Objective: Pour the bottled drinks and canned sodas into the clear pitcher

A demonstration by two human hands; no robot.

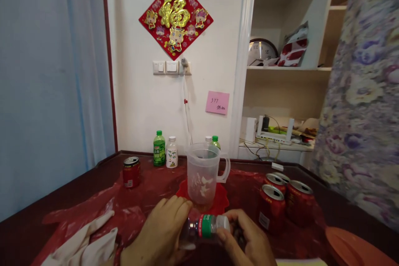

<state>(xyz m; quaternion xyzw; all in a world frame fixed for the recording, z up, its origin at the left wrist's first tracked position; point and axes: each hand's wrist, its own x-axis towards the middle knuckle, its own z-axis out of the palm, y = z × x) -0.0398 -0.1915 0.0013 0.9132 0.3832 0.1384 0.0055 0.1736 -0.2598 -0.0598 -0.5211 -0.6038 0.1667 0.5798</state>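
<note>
A clear plastic bottle (207,226) with a green and red label and a white cap lies on its side between my hands. Wrapped round its body at the left is my left hand (165,226). The thumb and fingers of my right hand (246,239) close on the white cap (222,224) at the other end. Just beyond the bottle stands a translucent plastic jug (202,174) with its handle to the right. The jug rests on a red scalloped plate (222,201). Part of the bottle is hidden behind my left fingers.
Several red cans (272,208) stand at the right, and another can (131,173) at the left. Green-capped (159,149) and white bottles (172,152) line the wall. A beige cloth (90,241) lies front left, an orange round item (358,247) front right. Red plastic film (127,212) covers the table.
</note>
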